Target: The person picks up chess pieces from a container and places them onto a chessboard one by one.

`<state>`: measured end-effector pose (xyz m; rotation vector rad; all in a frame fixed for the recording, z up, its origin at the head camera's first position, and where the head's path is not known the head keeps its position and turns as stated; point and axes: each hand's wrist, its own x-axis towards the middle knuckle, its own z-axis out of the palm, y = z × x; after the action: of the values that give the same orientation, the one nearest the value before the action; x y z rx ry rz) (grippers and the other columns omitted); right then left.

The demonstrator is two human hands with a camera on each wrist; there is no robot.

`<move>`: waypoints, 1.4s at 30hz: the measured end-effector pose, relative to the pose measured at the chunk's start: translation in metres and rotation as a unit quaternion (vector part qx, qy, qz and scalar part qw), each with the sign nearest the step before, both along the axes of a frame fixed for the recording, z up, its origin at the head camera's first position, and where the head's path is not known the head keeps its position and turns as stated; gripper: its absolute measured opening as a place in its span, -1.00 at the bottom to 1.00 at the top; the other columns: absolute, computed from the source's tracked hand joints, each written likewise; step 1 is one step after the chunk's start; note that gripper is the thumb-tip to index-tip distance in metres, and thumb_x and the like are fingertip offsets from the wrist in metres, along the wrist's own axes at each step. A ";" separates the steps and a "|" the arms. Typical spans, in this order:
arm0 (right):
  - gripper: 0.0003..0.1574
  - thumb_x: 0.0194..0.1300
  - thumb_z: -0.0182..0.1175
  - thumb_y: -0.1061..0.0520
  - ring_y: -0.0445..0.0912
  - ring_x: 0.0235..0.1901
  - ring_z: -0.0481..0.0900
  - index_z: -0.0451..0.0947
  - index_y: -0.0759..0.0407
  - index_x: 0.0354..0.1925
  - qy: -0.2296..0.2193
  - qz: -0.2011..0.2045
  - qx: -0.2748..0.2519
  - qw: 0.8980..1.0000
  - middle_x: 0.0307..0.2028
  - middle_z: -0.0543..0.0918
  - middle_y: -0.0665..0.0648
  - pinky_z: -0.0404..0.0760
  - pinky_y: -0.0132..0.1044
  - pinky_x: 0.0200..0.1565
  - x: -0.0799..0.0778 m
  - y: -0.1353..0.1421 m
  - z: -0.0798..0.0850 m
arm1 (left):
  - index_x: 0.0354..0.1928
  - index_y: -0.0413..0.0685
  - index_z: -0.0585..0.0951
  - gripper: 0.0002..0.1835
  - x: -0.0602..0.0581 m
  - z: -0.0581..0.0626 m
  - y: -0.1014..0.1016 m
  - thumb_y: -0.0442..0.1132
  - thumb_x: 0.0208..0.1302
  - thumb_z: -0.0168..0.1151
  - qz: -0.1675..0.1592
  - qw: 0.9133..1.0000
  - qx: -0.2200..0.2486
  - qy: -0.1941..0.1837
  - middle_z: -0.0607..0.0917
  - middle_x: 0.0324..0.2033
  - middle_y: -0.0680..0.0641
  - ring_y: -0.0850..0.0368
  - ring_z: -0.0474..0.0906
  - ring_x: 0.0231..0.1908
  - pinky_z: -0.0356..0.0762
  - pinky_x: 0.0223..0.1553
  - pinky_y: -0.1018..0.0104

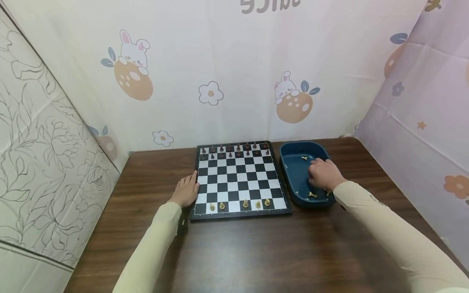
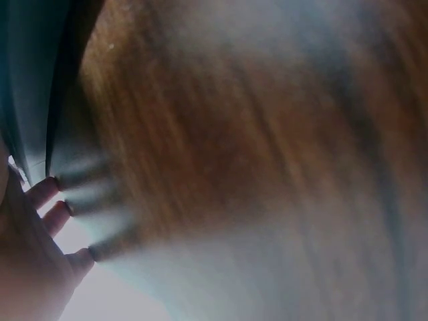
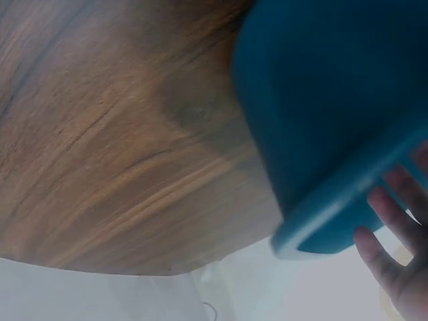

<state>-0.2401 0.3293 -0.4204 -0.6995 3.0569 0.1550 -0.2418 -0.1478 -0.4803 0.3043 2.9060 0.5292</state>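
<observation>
A black-and-white chessboard (image 1: 238,179) lies on the table. My left hand (image 1: 186,189) rests at its left edge, fingers extended; in the left wrist view, the fingertips (image 2: 57,217) reach toward the dark side of the board. Dark chess pieces (image 1: 238,154) fill two rows at the far side, and several pale gold pieces (image 1: 245,203) stand along the near row. Right of the board, my right hand (image 1: 325,174) reaches down into a blue tray (image 1: 293,179). In the right wrist view its fingers (image 3: 394,214) look loosely extended; the thumb is hidden. A few gold pieces (image 1: 312,195) lie in the tray.
The brown wooden table (image 1: 227,252) extends around the board and tray. A printed curtain (image 1: 212,53) hangs behind it and another stretch (image 1: 432,134) along the right. A patterned white panel (image 1: 40,134) stands at the left.
</observation>
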 end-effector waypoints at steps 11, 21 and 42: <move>-0.90 0.10 0.37 0.09 0.02 -0.35 0.45 0.70 0.10 -0.43 0.016 0.007 -0.059 0.998 -0.38 0.58 0.08 0.50 -0.13 -0.41 0.002 -0.019 0.026 | 0.48 -0.23 -0.07 -0.40 0.000 -0.001 0.000 -0.14 0.52 -0.31 -0.002 1.000 -0.004 0.004 0.19 0.35 -0.33 -0.28 0.05 0.34 -0.11 0.35 -0.16; -0.91 0.13 0.33 0.09 -0.02 -0.34 0.43 0.70 0.09 -0.40 0.031 0.019 -0.091 0.995 -0.37 0.57 0.05 0.47 -0.16 -0.36 0.009 -0.043 0.044 | 0.48 -0.24 -0.06 -0.40 0.000 0.000 0.000 -0.13 0.52 -0.30 -0.003 1.000 -0.005 0.008 0.20 0.35 -0.34 -0.28 0.06 0.33 -0.11 0.35 -0.17; -0.91 0.12 0.37 0.04 -0.03 -0.25 0.45 0.70 0.02 -0.42 0.002 0.030 -0.100 0.994 -0.26 0.62 0.07 0.51 -0.09 -0.19 0.019 -0.093 0.036 | 0.48 -0.24 -0.06 -0.40 0.001 -0.001 -0.001 -0.14 0.52 -0.30 -0.004 1.000 -0.002 0.008 0.19 0.35 -0.34 -0.29 0.05 0.34 -0.12 0.34 -0.18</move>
<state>-0.2210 0.2366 -0.3845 -0.8011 3.0862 -0.1538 -0.2410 -0.1487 -0.4812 0.3217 2.9187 0.5222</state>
